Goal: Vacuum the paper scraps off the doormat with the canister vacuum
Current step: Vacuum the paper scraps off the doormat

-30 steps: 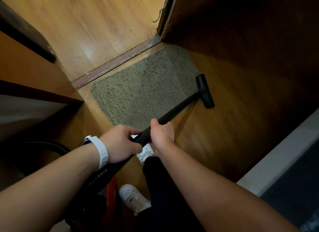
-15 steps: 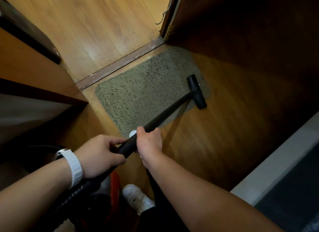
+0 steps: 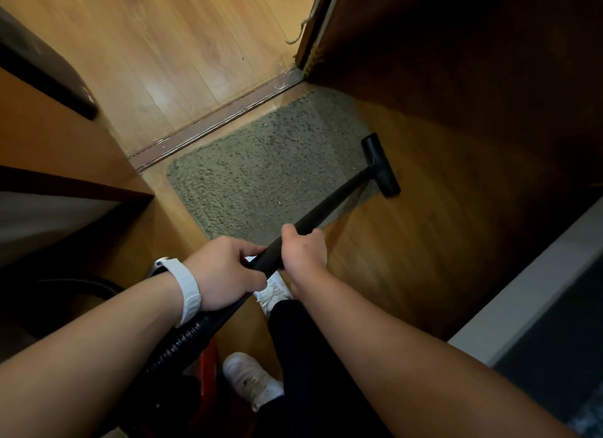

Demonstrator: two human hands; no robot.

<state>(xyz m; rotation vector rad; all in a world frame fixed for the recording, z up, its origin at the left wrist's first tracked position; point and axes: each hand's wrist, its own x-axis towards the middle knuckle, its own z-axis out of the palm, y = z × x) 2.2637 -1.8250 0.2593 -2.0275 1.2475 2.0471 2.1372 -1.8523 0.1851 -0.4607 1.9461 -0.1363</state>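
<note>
My left fingers are curled tight round the black wand, and the left hand grips it from above at the near end. My right hand clamps the same tube just ahead of it, toward 1 o'clock, fingers wrapped under and the thumb lying along the top. The two hands sit just beside each other without touching.

From the grip the wand runs out toward 1 o'clock to the nozzle, which lies along the 3 o'clock edge of the doormat. Its near end is over the wooden floor. I cannot tell whether it sits flat.

The grey-green doormat lies at 12 o'clock from my hands, just this side of the threshold strip. A few pale specks show on the pile, too small to name.

Behind the left hand the ribbed hose drops toward 7 o'clock, past a white wristband, to the red canister. A white shoe stands at 6 o'clock.
</note>
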